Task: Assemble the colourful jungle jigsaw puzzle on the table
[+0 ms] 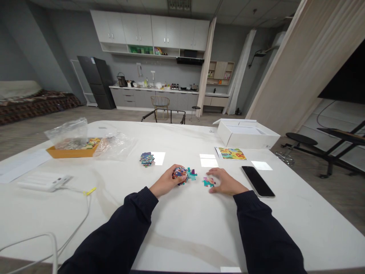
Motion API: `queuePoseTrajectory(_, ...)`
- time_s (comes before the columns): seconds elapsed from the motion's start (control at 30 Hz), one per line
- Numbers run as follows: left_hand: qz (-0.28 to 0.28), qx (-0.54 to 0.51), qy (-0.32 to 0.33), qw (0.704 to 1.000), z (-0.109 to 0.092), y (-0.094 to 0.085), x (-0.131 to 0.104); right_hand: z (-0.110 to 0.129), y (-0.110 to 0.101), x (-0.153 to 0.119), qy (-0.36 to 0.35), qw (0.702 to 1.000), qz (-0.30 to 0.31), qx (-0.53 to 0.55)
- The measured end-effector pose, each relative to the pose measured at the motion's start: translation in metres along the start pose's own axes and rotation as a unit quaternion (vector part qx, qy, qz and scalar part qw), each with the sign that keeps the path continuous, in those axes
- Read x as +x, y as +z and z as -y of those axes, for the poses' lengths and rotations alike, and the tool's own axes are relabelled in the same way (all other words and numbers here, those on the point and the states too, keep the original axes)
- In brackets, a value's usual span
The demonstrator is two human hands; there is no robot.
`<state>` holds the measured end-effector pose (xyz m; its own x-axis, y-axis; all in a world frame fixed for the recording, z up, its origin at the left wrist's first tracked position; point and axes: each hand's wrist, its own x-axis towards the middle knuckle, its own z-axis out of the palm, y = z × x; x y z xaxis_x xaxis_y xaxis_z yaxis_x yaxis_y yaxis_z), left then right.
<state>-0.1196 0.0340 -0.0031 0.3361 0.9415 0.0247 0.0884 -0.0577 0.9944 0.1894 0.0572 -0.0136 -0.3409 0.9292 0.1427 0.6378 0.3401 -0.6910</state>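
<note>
Left hand: the left hand (pixel 167 183) pinches a bunch of puzzle pieces (pixel 178 174) over the table (pixel 182 224), thumb on top, probably to keep them together; a teal piece (pixel 192 175) juts from its inner side, perhaps to show its shape.
Right hand: the right hand (pixel 228 183) curves thumb and fingers around a loose piece (pixel 209 182), well placed for handling its edges; whether they press it cannot be told.
Pile: the stacked pieces (pixel 146 159) sit beyond the left hand, likely set aside within reach.
Card: the picture card (pixel 231 153) lies face up before the white box (pixel 247 133), seemingly easy to see.
Look: the bunch is dark blue, orange and white; the loose piece is teal and pink, with knobs and notches.
</note>
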Motion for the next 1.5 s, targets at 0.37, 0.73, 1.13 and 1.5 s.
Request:
queuePoseTrajectory(0.37,0.039,-0.023,-0.014,0.999,0.005,0.004,0.001,0.011,0.020,0.005,0.023,0.998,-0.037,0.051)
queuePoseTrajectory(0.73,0.017,-0.033,0.008,0.999,0.018,0.014,0.003,0.064,0.081,0.018,0.094,0.872,-0.098,0.470)
queuePoseTrajectory(1.13,-0.053,-0.033,0.025,0.998,0.032,0.034,0.013,0.076,0.092,0.012,0.111,0.895,-0.067,0.426)
queuePoseTrajectory(1.5,-0.184,0.072,0.080,0.977,0.018,0.023,0.008,0.002,0.038,0.073,0.187,0.918,-0.275,0.218)
